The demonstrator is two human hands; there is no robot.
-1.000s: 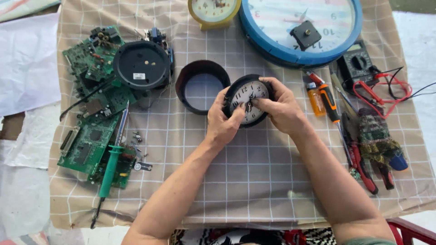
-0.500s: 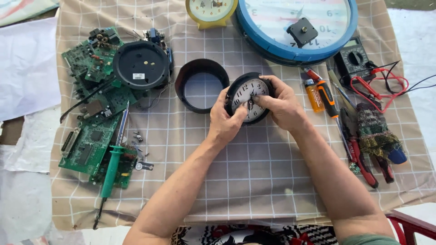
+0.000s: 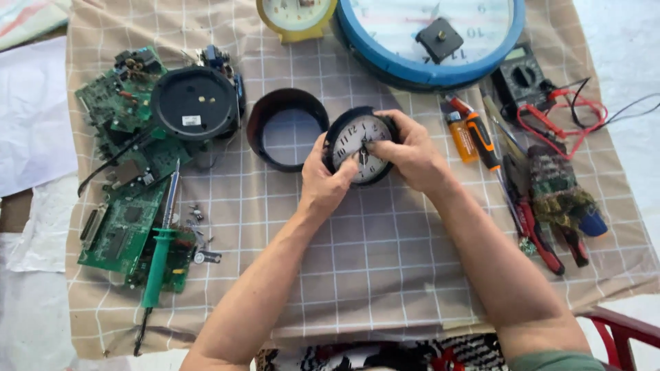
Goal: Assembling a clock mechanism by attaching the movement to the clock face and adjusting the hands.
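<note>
Both hands are on a small black alarm clock (image 3: 359, 148) sitting just above the middle of the frame, white dial facing up. The left hand (image 3: 323, 180) cups its lower left edge, fingers curled round the rim and thumb lying across the bottom of the dial. The right hand (image 3: 410, 152) grips it from the right, fingers wrapped over the top edge, with a fingertip pressed down right at the centre where the clock hands meet. So both are clenched on the clock, nothing loose.

Just to the left of it, nearly touching, is an empty black ring-shaped housing (image 3: 287, 128). Further left, a round black back cover (image 3: 193, 103) sits on top of a pile of green circuit boards (image 3: 124, 220), with a green-handled soldering iron (image 3: 160, 254) lying across them.

Top of the frame has a big blue wall clock (image 3: 426, 38) face-down and a yellow clock (image 3: 296, 15). Right side: orange screwdriver (image 3: 478, 137), multimeter (image 3: 524, 79) with red leads, and red-handled pliers (image 3: 543, 237). Everything's on a beige checked cloth (image 3: 385, 275).
</note>
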